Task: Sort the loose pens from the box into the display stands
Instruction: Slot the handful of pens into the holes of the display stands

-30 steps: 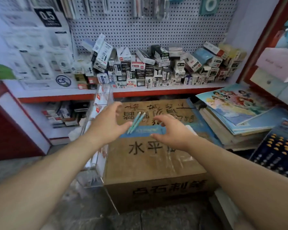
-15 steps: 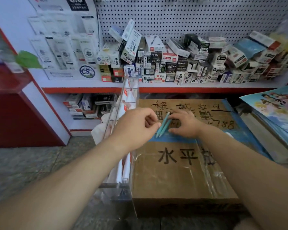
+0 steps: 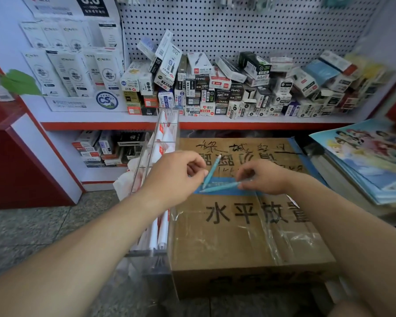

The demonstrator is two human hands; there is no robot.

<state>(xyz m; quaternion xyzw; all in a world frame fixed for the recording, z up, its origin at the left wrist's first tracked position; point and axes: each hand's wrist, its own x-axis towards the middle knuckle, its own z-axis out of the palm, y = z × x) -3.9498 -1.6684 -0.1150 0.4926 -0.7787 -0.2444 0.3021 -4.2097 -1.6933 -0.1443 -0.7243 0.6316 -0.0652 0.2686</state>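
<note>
Two teal pens are held above a taped cardboard box [image 3: 238, 236]. My left hand [image 3: 176, 177] pinches one teal pen [image 3: 212, 171], which points up and away. My right hand [image 3: 264, 179] pinches the other teal pen [image 3: 222, 186], which lies nearly level with its tip to the left. The two pens cross close to my left fingertips. A clear acrylic display stand [image 3: 160, 225] with white pens in its slots stands against the box's left side, partly behind my left arm.
A red-edged shelf [image 3: 238, 124] holds many stacked pen boxes below a pegboard. More boxes sit on the lower shelf [image 3: 105, 147] at left. Stacked picture books [image 3: 370, 161] lie at right. A red cabinet [image 3: 14, 165] stands at left on the stone floor.
The two pens, held together in my left hand before, are now split: my right hand has drawn one away and turned it level. The camera has moved closer.
</note>
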